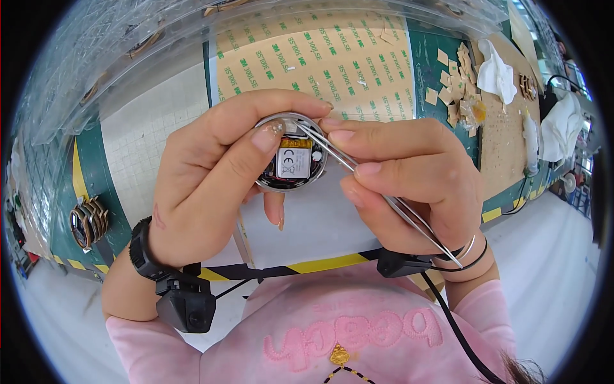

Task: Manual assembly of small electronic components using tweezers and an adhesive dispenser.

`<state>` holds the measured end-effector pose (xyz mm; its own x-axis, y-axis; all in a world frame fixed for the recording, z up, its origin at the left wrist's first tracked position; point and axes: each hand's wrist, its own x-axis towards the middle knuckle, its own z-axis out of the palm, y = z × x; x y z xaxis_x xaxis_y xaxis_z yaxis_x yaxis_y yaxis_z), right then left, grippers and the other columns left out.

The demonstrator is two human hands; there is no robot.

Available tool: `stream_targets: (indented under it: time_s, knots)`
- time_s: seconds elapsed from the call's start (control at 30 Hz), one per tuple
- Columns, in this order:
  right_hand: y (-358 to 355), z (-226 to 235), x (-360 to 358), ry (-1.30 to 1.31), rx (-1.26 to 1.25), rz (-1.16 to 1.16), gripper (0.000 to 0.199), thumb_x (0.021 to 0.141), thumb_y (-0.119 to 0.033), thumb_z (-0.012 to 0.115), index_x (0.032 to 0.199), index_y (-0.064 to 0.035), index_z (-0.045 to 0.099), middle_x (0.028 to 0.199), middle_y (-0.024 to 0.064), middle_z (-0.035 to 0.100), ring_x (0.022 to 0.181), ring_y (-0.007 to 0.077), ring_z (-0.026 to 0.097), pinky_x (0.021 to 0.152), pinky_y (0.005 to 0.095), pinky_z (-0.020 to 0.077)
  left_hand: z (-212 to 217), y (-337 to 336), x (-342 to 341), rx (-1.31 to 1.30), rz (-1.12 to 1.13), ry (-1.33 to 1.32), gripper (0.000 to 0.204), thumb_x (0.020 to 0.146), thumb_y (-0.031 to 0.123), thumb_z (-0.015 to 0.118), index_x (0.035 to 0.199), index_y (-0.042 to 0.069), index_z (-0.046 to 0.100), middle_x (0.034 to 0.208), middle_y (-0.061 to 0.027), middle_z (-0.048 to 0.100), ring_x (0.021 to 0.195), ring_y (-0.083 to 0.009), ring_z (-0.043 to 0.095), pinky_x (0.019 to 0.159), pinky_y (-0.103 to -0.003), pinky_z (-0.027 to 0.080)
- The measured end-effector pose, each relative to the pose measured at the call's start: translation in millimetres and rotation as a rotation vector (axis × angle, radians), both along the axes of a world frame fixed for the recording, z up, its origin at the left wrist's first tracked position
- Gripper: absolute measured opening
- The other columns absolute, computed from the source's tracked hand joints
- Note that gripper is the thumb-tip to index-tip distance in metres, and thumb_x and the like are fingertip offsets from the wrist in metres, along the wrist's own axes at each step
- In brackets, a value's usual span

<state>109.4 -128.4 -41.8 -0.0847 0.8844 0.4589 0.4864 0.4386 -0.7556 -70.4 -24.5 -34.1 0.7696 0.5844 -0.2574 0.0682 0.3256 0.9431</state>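
Note:
My left hand (208,160) grips a round, open watch case (322,168) by its rim, thumb on the near face and fingers around the far edge. Inside the case lies a silver-white battery (295,165) with amber tape along its top, among small wires and dark parts. Metal tweezers (409,216) are pinched in my right hand (425,169). Their tips reach into the upper part of the case, beside my left thumb; whether they grasp anything there cannot be made out. My right fingertips are close to the case's rim.
Behind my hands lies a tan printed backing sheet (313,61). Clear plastic trays (121,70) fill the far left, above a row of watch cases (89,223). Small tan squares (455,80), a white cloth (496,72) and brown board (502,160) are at right. Striped tape (320,263) marks the near edge.

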Motion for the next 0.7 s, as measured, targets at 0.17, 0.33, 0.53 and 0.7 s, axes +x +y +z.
stream_targets:
  time_s: [0.17, 0.33, 0.53, 0.7]
  knots:
    - [-1.0, -0.1, 0.5, 0.037, -0.023, 0.016, 0.031, 0.075, 0.012, 0.064, 0.099, -0.0011, 0.050, 0.104, 0.0231, 0.058, 0.099, 0.0380, 0.063, 0.085, 0.0430, 0.0547, -0.1, 1.7, -1.9, -0.026, -0.034, 0.018, 0.039, 0.094, 0.016, 0.038, 0.124, -0.007, 0.048, 0.097, -0.0099, 0.064, 0.050, -0.0100, 0.058, 0.043, -0.017, 0.040]
    - [1.4, -1.8, 3.6, 0.065, -0.012, 0.045, 0.029, 0.077, 0.012, 0.062, 0.099, -0.0007, 0.050, 0.105, 0.0245, 0.057, 0.099, 0.0396, 0.063, 0.086, 0.0453, 0.0539, -3.1, 4.1, -3.9, -0.038, -0.062, -0.015, 0.042, 0.093, 0.017, 0.037, 0.127, -0.007, 0.047, 0.097, -0.0099, 0.064, 0.050, -0.0105, 0.058, 0.043, -0.017, 0.038]
    - [1.5, -1.1, 3.6, 0.077, -0.021, 0.048, 0.028, 0.077, 0.012, 0.061, 0.099, -0.0006, 0.050, 0.105, 0.0244, 0.057, 0.100, 0.0393, 0.063, 0.087, 0.0456, 0.0538, 1.1, 3.1, -2.2, -0.037, -0.046, 0.023, 0.044, 0.092, 0.017, 0.037, 0.128, -0.007, 0.046, 0.096, -0.0095, 0.064, 0.050, -0.0105, 0.059, 0.044, -0.017, 0.036]
    - [1.7, -1.3, 3.3, 0.079, -0.011, 0.052, 0.028, 0.078, 0.011, 0.062, 0.099, -0.0007, 0.050, 0.105, 0.0238, 0.058, 0.100, 0.0388, 0.063, 0.087, 0.0453, 0.0538, 0.2, 2.0, -3.4, -0.031, -0.042, 0.002, 0.044, 0.092, 0.017, 0.037, 0.128, -0.007, 0.046, 0.096, -0.0094, 0.064, 0.051, -0.0100, 0.059, 0.046, -0.017, 0.035]
